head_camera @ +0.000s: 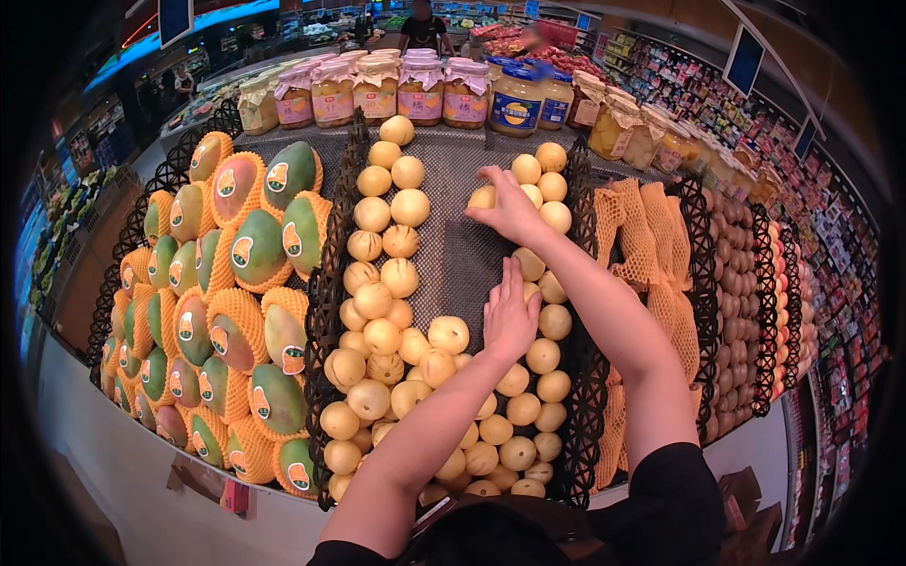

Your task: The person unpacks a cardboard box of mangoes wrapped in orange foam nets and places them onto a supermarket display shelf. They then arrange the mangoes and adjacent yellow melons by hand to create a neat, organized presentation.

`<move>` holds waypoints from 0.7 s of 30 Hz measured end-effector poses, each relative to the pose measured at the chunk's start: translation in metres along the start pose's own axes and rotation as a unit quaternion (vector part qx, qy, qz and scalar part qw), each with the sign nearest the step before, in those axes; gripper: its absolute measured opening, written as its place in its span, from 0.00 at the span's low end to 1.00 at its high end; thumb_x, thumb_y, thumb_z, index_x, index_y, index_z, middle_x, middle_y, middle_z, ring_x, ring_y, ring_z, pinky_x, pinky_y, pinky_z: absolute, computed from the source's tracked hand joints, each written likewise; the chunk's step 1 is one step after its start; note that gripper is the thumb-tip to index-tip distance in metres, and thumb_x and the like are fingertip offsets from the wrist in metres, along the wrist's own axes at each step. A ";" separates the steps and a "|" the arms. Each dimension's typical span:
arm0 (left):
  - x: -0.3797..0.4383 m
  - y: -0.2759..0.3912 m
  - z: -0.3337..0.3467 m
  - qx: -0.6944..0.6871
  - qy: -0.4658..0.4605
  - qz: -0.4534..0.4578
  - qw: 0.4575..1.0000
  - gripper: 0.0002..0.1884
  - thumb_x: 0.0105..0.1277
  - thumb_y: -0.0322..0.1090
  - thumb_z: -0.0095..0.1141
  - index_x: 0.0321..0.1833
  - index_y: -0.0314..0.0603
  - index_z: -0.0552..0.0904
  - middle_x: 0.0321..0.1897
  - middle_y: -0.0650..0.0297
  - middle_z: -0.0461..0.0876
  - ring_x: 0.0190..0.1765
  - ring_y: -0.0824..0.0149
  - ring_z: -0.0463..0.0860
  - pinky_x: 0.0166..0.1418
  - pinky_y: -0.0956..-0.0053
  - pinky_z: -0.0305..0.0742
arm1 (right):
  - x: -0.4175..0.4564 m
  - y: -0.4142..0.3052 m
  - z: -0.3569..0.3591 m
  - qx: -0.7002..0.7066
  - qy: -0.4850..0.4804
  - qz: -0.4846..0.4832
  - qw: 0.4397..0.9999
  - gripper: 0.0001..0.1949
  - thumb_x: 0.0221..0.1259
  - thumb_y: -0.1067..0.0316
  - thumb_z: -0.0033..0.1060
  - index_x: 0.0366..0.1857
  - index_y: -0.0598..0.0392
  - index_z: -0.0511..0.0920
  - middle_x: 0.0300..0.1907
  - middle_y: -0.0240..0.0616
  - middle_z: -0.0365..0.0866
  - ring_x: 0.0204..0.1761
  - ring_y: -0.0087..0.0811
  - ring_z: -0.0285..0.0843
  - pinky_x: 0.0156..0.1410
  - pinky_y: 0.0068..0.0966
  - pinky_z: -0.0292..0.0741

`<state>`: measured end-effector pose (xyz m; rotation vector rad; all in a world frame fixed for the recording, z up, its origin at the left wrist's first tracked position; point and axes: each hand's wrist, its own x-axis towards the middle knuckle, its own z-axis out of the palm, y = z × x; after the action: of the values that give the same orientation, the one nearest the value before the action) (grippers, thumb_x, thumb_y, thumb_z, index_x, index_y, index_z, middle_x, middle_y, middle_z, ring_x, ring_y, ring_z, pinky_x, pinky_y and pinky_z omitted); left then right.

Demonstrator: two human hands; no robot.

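My right hand (508, 206) has its thumb and fingers around a yellow pepino melon (483, 198), above the dark mesh mat of the middle bin. Closer to me, my left hand (508, 315) lies with fingers stretched out against the right-hand row of melons, its fingertips by one pepino melon (529, 264). Part of another melon shows beside its thumb. Round yellow melons, some striped brown, line both sides of the bin and pile up at its near end. My left forearm hides part of that pile.
Black lattice dividers (585, 318) flank the bin. Mangoes (262, 247) in orange foam nets fill the left section. Foam net sleeves (655, 233) lie to the right, then brown round fruit (736, 297). Glass jars (422, 92) stand along the back. A person (423, 32) is beyond them.
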<state>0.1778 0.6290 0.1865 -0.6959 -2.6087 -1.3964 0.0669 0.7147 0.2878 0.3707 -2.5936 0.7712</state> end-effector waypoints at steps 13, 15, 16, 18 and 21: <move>-0.006 0.003 -0.004 -0.032 0.003 0.005 0.999 0.35 0.72 0.43 0.46 0.76 0.39 0.50 0.77 0.50 0.50 0.67 0.50 0.66 0.67 0.57 0.64 | -0.024 -0.023 -0.005 -0.164 -0.121 -0.118 0.972 0.29 0.48 0.71 0.69 0.59 0.50 0.70 0.50 0.41 0.72 0.55 0.45 0.70 0.63 0.36 0.69; -0.007 0.002 -0.001 -0.040 0.025 0.002 0.999 0.30 0.71 0.43 0.48 0.71 0.35 0.59 0.70 0.49 0.61 0.64 0.50 0.68 0.65 0.57 0.64 | -0.034 -0.024 0.003 -0.100 -0.126 -0.109 0.981 0.29 0.47 0.71 0.70 0.58 0.50 0.71 0.49 0.40 0.72 0.54 0.44 0.70 0.63 0.37 0.69; -0.006 0.002 -0.002 -0.032 0.005 -0.011 0.999 0.29 0.71 0.43 0.48 0.69 0.35 0.61 0.67 0.49 0.64 0.63 0.50 0.68 0.65 0.57 0.64 | -0.039 -0.026 0.004 -0.125 -0.166 -0.080 0.975 0.29 0.47 0.70 0.71 0.58 0.50 0.72 0.51 0.39 0.72 0.54 0.44 0.70 0.63 0.37 0.70; -0.005 0.002 0.002 -0.026 0.002 -0.015 1.000 0.26 0.71 0.43 0.48 0.66 0.34 0.64 0.62 0.50 0.69 0.62 0.50 0.69 0.64 0.57 0.64 | -0.048 -0.021 0.004 -0.153 -0.170 -0.094 0.969 0.30 0.47 0.71 0.71 0.59 0.49 0.72 0.51 0.39 0.72 0.54 0.44 0.70 0.63 0.37 0.69; -0.003 -0.003 0.009 -0.029 0.038 0.005 0.999 0.24 0.71 0.44 0.48 0.63 0.34 0.68 0.58 0.49 0.72 0.62 0.49 0.69 0.64 0.56 0.64 | -0.048 -0.019 0.004 -0.134 -0.183 -0.065 0.972 0.34 0.47 0.75 0.69 0.63 0.48 0.68 0.54 0.40 0.71 0.57 0.44 0.68 0.64 0.36 0.69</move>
<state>0.1808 0.6338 0.1782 -0.6503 -2.5132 -1.4710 0.1146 0.7037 0.2716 0.6418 -2.9277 0.3209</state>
